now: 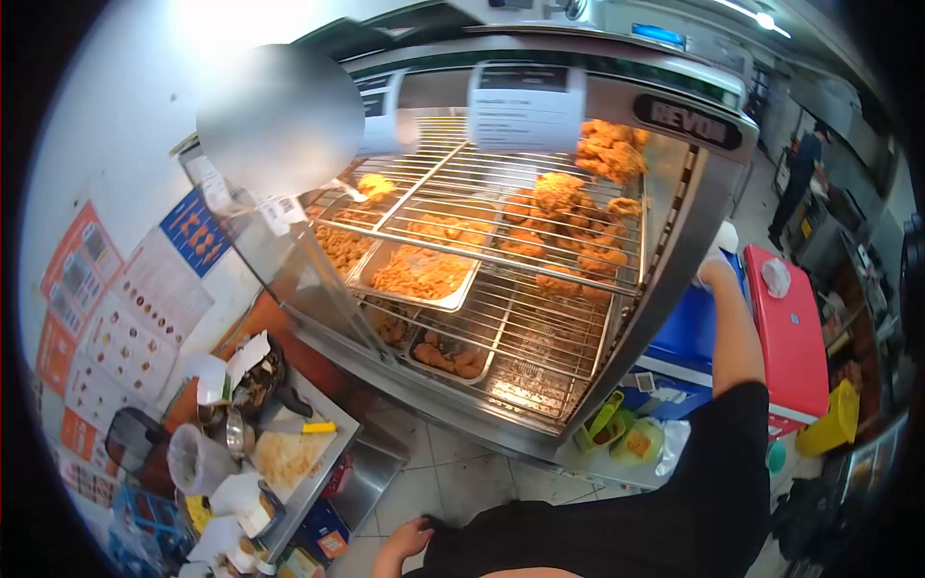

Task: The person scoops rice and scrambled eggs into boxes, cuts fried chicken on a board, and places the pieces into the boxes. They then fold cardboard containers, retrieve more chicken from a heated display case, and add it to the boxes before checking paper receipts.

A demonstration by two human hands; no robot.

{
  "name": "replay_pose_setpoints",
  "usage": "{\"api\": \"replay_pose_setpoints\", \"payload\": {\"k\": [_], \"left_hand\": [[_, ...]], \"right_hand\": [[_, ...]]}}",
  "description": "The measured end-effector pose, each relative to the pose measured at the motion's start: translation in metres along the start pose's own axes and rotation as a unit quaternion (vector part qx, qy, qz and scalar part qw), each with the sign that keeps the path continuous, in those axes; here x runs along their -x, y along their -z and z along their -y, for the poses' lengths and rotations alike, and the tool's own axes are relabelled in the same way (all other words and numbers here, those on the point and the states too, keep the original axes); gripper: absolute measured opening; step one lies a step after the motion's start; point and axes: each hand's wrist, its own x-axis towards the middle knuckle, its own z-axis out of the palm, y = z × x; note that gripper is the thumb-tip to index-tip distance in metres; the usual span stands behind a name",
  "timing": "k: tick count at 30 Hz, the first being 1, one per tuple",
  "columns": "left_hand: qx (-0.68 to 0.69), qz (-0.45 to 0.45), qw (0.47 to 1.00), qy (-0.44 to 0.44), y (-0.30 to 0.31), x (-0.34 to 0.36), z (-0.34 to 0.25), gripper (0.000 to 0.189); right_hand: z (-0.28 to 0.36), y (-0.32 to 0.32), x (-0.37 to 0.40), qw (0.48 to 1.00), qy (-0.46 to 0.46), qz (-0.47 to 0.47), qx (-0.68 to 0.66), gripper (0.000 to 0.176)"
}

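Observation:
My right arm reaches out past the corner of the heated display cabinet [665, 231]. At its end, my right hand [712, 270], pale as if gloved, is beside the blue cooler box [686, 323]; its fingers are blurred and partly hidden. A white rounded thing [727, 236] is just beyond it. Low by my black shirt, my left hand [412, 536] has its fingers curled; whether it holds anything is hidden. Inside the cabinet, fried chicken pieces [564, 226] lie on the wire rack [453, 217], with a metal tray [424, 275] of small fried bits beside them.
A red cooler lid [785, 337] and a yellow bin [831, 421] are to the right. Green containers [636, 443] stand below the cabinet. On the left, a cutting board [289, 453] holds a yellow-handled knife [306, 426]. A co-worker [802, 178] stands far back at right.

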Motion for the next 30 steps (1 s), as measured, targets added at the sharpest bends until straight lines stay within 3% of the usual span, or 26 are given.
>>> {"api": "replay_pose_setpoints", "payload": {"k": [2,3,7,8,9,10,11,12,13,14,15,16,17,18,19,20,21,22,23,24,25,26,27,28,29,30], "left_hand": [[0.059,0.025,0.996,-0.065,-0.005,-0.012,-0.031,0.052],[0.080,0.021,0.991,-0.102,-0.013,-0.025,-0.042,0.051],[0.126,0.033,0.971,-0.199,-0.001,-0.045,-0.116,0.049],[0.144,0.053,0.960,-0.232,0.009,-0.039,-0.137,0.046],[0.164,0.073,0.948,-0.263,0.017,-0.036,-0.153,0.044],[0.222,0.122,0.918,-0.305,0.020,-0.037,-0.163,0.045],[0.278,0.172,0.881,-0.343,0.023,-0.036,-0.172,0.046],[0.368,0.264,0.838,-0.303,0.041,-0.015,-0.191,0.051],[0.450,0.352,0.781,-0.254,0.055,0.007,-0.208,0.057],[0.455,0.357,0.777,-0.247,0.053,0.014,-0.212,0.057],[0.572,0.400,0.680,-0.224,0.050,0.019,-0.214,0.057],[0.674,0.432,0.565,-0.197,0.046,0.024,-0.210,0.058],[0.676,0.433,0.563,-0.193,0.046,0.029,-0.200,0.058],[0.683,0.371,0.594,-0.207,0.050,0.031,-0.188,0.058],[0.686,0.307,0.621,-0.223,0.057,0.032,-0.175,0.059],[0.703,0.290,0.620,-0.196,0.060,0.031,-0.149,0.066],[0.699,0.293,0.623,-0.196,0.064,0.033,-0.119,0.066],[0.686,0.292,0.629,-0.218,0.068,0.035,-0.086,0.070],[0.673,0.293,0.636,-0.237,0.075,0.039,-0.060,0.075],[0.669,0.300,0.641,-0.228,0.083,0.050,-0.039,0.075],[0.661,0.285,0.648,-0.251,0.092,0.067,-0.021,0.078],[0.654,0.267,0.652,-0.275,0.098,0.079,-0.002,0.080],[0.660,0.265,0.650,-0.269,0.100,0.084,0.015,0.080],[0.622,0.240,0.685,-0.295,0.102,0.090,0.034,0.082],[0.591,0.204,0.717,-0.308,0.102,0.102,0.059,0.084],[0.580,0.197,0.719,-0.329,0.109,0.112,0.075,0.090]], "right_hand": [[0.042,0.035,0.049,0.973,-0.169,0.109,-0.115,0.062],[0.079,0.072,0.105,0.979,-0.162,0.018,-0.120,0.062],[0.125,0.106,0.227,0.967,-0.152,0.028,-0.204,0.058],[0.144,0.120,0.264,0.917,-0.141,0.046,-0.369,0.057],[0.158,0.120,0.293,0.767,-0.104,0.117,-0.622,0.051],[0.168,0.111,0.310,0.773,-0.035,0.158,-0.613,0.056],[0.181,0.084,0.322,0.673,0.085,0.205,-0.705,0.062],[0.212,0.079,0.337,0.667,0.131,0.219,-0.700,0.068],[0.246,0.067,0.351,0.610,0.100,0.250,-0.745,0.072],[0.289,0.057,0.364,0.619,0.041,0.262,-0.739,0.072],[0.332,0.047,0.375,0.626,-0.016,0.272,-0.731,0.071],[0.370,0.032,0.385,0.776,0.102,0.144,-0.605,0.069],[0.393,0.023,0.392,0.872,0.216,0.004,-0.439,0.066],[0.399,0.030,0.394,0.873,0.213,0.005,-0.439,0.066],[0.402,0.049,0.388,0.793,0.181,0.139,-0.564,0.063],[0.406,0.074,0.379,0.681,0.141,0.267,-0.667,0.061],[0.406,0.118,0.366,0.675,0.071,0.253,-0.689,0.060],[0.396,0.100,0.338,0.708,0.141,0.057,-0.690,0.057],[0.404,0.162,0.327,0.698,0.122,-0.073,-0.702,0.056],[0.396,0.200,0.303,0.723,0.154,-0.158,-0.655,0.065],[0.398,0.226,0.281,0.684,0.160,-0.231,-0.673,0.085],[0.411,0.253,0.259,0.622,0.126,-0.325,-0.701,0.094],[0.419,0.281,0.245,0.586,0.087,-0.336,-0.732,0.074],[0.407,0.299,0.219,0.452,0.111,-0.278,-0.840,0.042],[0.398,0.306,0.196,0.417,0.097,-0.286,-0.857,0.017],[0.295,0.266,0.141,0.228,0.258,-0.120,-0.931,0.043]]}}
